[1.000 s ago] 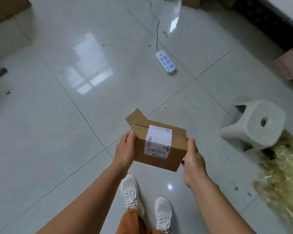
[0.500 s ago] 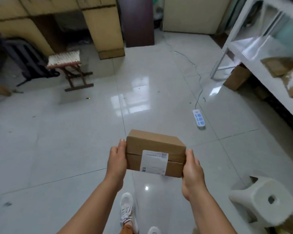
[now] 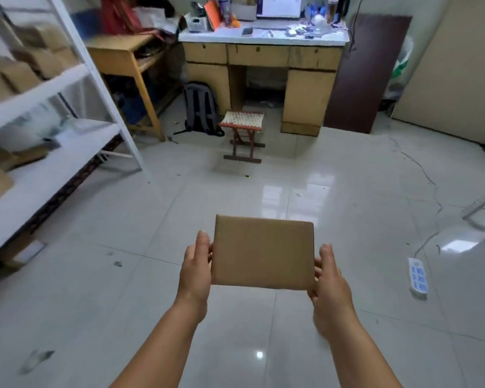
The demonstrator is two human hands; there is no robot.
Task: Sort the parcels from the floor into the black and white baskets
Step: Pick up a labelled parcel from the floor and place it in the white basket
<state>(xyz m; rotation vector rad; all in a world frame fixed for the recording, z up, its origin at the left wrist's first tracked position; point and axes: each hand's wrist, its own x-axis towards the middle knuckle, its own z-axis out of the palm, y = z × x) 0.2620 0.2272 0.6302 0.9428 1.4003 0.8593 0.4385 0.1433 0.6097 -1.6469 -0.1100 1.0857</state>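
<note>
Above the tiled floor (image 3: 95,275), left hand (image 3: 195,271) and right hand (image 3: 329,278) grip a brown parcel (image 3: 262,252); blurred shelf (image 3: 53,169), left of it, apparently holds cardboard boxes (image 3: 17,77).

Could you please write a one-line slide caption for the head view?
Both hands, left and right, hold a plain brown parcel above the tiled floor, facing a desk.

shelf (image 3: 53,152) L | desk (image 3: 261,60) ahead, stool (image 3: 242,123) before it

Two hands (image 3: 196,271) (image 3: 329,284), one parcel (image 3: 262,252), one folding stool (image 3: 242,127), one backpack (image 3: 200,107), one power strip (image 3: 417,277).
</note>
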